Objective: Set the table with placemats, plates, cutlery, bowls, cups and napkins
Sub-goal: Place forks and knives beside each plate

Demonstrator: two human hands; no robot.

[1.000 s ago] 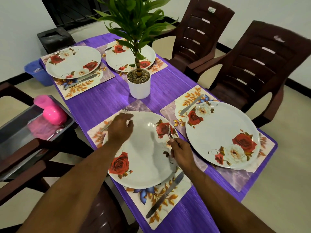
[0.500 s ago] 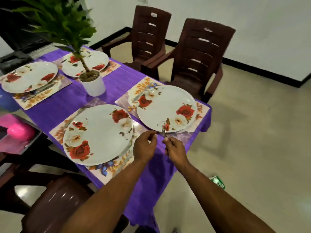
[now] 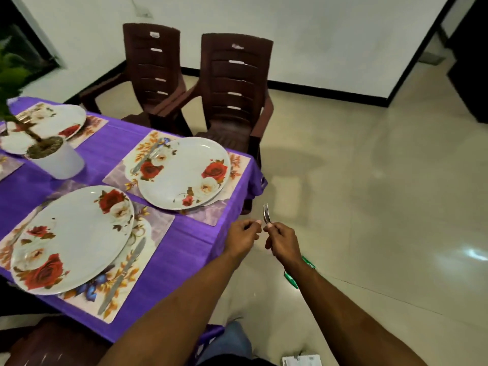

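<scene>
My right hand (image 3: pixel 284 241) grips a metal fork (image 3: pixel 266 213), tines up, over the floor just off the table's right corner. My left hand (image 3: pixel 243 235) hovers beside it with fingers curled and nothing visible in them. On the purple tablecloth (image 3: pixel 184 241) a floral plate (image 3: pixel 71 241) sits on a placemat (image 3: pixel 150 231) with a knife (image 3: pixel 124 273) along its right side. A second floral plate (image 3: pixel 184 173) lies on a placemat (image 3: pixel 208 217), a knife (image 3: pixel 146 155) partly under its far edge. A third plate (image 3: pixel 52 120) is at the far left.
A white plant pot (image 3: pixel 60 162) stands left of the plates. Two brown plastic chairs (image 3: pixel 155 75) (image 3: pixel 235 83) stand at the table's far side, and another chair (image 3: pixel 52 344) is at the bottom left. A green scrap (image 3: pixel 290 278) lies on the tiled floor under my right arm.
The view has swung right. Both hands left the near plate and moved past the table's right corner, my right hand carrying the fork with it.
</scene>
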